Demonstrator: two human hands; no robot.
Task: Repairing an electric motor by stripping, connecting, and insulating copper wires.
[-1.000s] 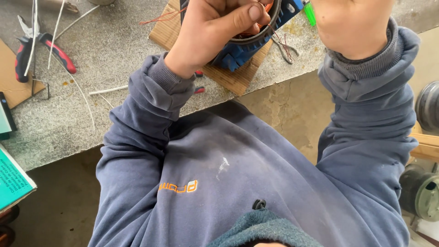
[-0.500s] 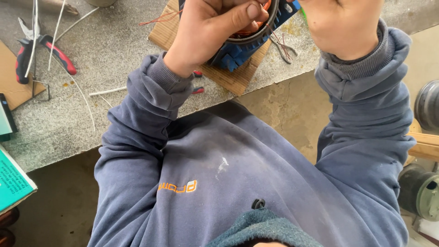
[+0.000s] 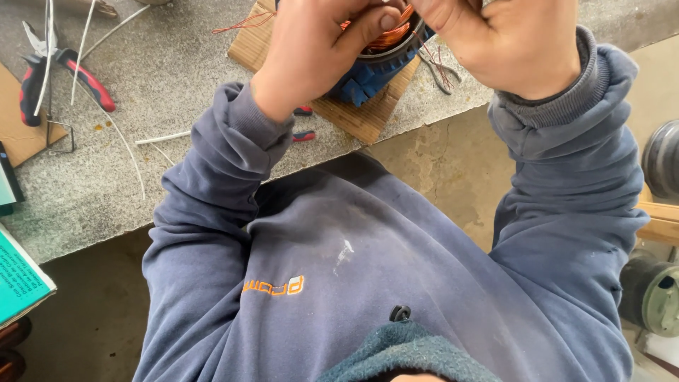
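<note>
Left hand (image 3: 311, 53) fingers curled on blue motor stator (image 3: 371, 71), right hand (image 3: 513, 42) fingers pinched at copper windings (image 3: 392, 32), red pliers (image 3: 60, 71) on bench (image 3: 177, 85) at nine o'clock

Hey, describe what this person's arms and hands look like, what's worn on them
Both arms wear long navy-blue sweatshirt sleeves with ribbed cuffs, a little dusty and creased. The left hand and right hand are bare: no gloves, and no rings or watch visible.
</note>
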